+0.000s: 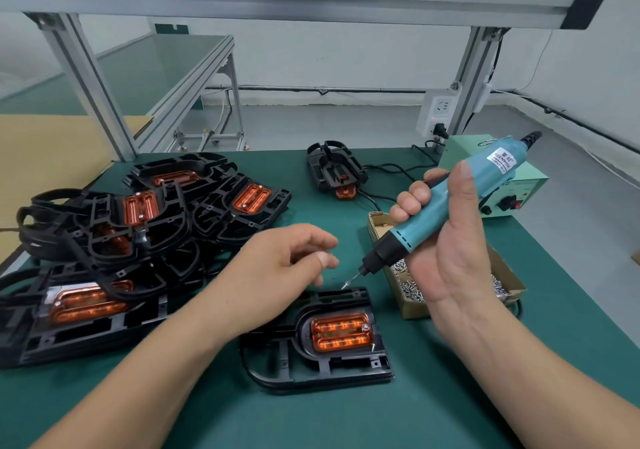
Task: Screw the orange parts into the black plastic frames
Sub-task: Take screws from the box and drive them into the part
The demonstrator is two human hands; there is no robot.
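The black frame [311, 362] lies flat on the green surface [450, 396] straight in front of me, its rounded end toward my near left. The orange part [341, 332] sits in the frame's right half, long axis running left to right. One screw stands at its far right corner and another leans at its near right corner.

My right hand [446, 241] grips the teal electric screwdriver [450, 203], fingers [415, 192] wrapped tight round the barrel and thumb along its upper side. The tool slants from upper right down to lower left, its bit tip pointing at the frame's far edge, very close to it. I cannot tell whether they touch.

My left hand [277, 268] hovers over the frame's far left corner, fingers [322, 241] loosely curled and slightly apart, holding nothing I can see.

Behind my right hand is a cardboard box [412, 306] of small silver screws [408, 289]. A pile of frames [138, 213] with orange inserts fills the left of the surface. A single frame [334, 168] lies farther back, with a pale green control box [502, 185] to its right.
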